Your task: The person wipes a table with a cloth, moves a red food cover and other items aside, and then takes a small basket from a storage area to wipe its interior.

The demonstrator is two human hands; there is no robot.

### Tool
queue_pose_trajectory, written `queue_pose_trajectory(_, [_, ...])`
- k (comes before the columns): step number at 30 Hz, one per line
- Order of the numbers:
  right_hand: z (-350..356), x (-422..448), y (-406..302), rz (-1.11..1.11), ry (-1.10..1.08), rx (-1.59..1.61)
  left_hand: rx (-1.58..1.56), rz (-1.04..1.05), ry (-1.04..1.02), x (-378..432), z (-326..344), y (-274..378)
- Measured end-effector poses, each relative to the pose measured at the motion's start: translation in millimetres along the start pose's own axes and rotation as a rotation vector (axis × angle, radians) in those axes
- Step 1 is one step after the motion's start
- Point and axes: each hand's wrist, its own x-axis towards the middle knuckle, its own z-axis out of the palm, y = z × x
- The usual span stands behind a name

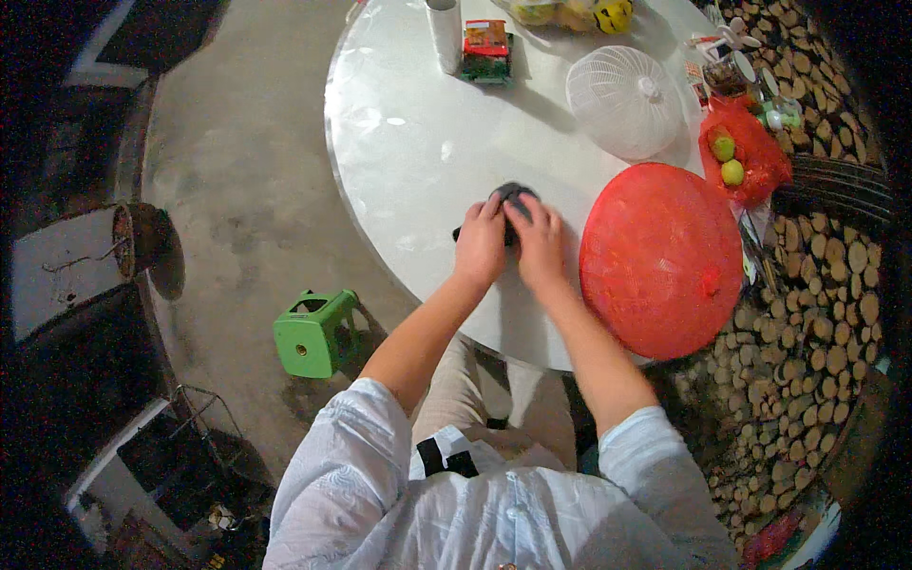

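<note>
My left hand [482, 241] and my right hand [539, 239] meet over the white round table [399, 171], close to its near edge. Between them is a dark, rounded object [514, 192], which the fingers of both hands grip from the near side. A dark piece also shows at the left edge of my left hand; whether it belongs to the same object I cannot tell. My fingers hide much of the object, so its kind is unclear. Just right of my right hand lies a large red mesh food cover [655, 256].
Behind the red cover stands a white mesh cover [623, 103], beside a red net bag [755, 160] with green fruit. A white cylinder [445, 35] and small packets [487, 53] stand at the far side. A green plastic stool [306, 345] is on the floor at left.
</note>
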Motion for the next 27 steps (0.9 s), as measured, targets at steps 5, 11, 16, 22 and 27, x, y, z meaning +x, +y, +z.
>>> queue_pose_trajectory(5, [15,-105,-20,-0.022,-0.072,0.078,0.031,0.083,-0.089,-121,-3,-14])
queue_pose_trajectory(11, [-13,-86,-14,-0.117,-0.203,0.213,-0.011,-0.022,-0.190,-114,-17,-10])
queue_pose_trajectory(16, [-38,-23,4,-0.080,-0.113,0.205,-0.109,-0.012,0.054,-36,-34,10])
queue_pose_trajectory(22, [-10,-20,2,0.055,-0.070,0.042,0.138,0.179,0.052,-13,-25,19])
queue_pose_trajectory(27, [-1,-16,-17,0.188,-0.009,0.148,-0.091,0.142,-0.124,-27,-17,-28])
